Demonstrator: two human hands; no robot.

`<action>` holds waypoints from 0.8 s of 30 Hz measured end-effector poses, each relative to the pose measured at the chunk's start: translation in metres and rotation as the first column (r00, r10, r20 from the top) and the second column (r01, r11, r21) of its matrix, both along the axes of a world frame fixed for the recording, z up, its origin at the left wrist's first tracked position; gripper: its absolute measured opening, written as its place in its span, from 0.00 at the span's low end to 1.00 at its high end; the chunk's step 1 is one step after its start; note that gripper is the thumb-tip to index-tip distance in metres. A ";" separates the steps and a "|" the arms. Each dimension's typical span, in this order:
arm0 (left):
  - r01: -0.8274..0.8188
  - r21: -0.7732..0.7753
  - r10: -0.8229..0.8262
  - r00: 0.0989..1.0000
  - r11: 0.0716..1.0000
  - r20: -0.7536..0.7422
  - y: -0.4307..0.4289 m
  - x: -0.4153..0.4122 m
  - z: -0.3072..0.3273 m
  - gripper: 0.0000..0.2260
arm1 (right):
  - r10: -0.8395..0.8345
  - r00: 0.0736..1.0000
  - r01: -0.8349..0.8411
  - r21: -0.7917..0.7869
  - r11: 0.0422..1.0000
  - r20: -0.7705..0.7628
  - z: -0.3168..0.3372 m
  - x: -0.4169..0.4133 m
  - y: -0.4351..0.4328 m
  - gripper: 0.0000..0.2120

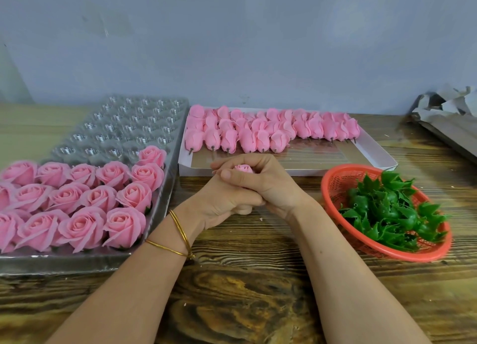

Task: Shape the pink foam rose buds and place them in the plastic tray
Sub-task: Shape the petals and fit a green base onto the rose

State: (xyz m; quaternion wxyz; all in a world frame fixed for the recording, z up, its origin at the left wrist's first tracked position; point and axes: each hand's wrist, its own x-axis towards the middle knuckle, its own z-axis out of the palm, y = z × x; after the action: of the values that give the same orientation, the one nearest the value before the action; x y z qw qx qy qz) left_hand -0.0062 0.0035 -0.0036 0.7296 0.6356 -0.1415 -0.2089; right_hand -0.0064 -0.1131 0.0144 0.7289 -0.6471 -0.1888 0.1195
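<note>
Above the brown wooden table (245, 292), our left hand (222, 202) and right hand (268, 186) clasp together around one pink foam rose bud (242, 168), its tip showing. The clear plastic tray (124, 127) at left holds opened pink roses (77, 202); beyond, a white cardboard box (371, 150) holds unshaped buds (258, 132).

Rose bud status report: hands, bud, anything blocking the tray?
Hands: left hand and right hand clasped round one rose bud. Near rows of plastic tray hold shaped roses, far pockets empty. Nothing in the way.
</note>
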 end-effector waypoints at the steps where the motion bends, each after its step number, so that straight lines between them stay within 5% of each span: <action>1: -0.002 -0.007 0.002 1.000 1.000 -0.005 0.000 0.000 0.000 0.17 | 0.010 1.000 -0.010 0.009 1.000 -0.007 0.000 0.000 0.000 0.04; 17: -0.125 0.014 0.122 0.979 0.992 0.161 0.000 0.004 -0.003 0.21 | 0.089 0.988 -0.074 0.114 0.991 -0.130 -0.004 0.003 -0.004 0.14; 24: -0.293 -0.038 0.290 0.906 0.955 0.307 0.003 0.010 -0.006 0.14 | -0.012 0.969 0.066 0.209 0.976 -0.249 0.000 0.008 0.000 0.18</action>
State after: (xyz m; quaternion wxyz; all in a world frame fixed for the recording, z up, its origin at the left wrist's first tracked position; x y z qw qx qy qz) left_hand 0.0035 0.0062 -0.0094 0.7186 0.6776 -0.1563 0.0038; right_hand 0.0017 -0.1130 0.0141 0.8149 -0.5479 -0.0960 0.1630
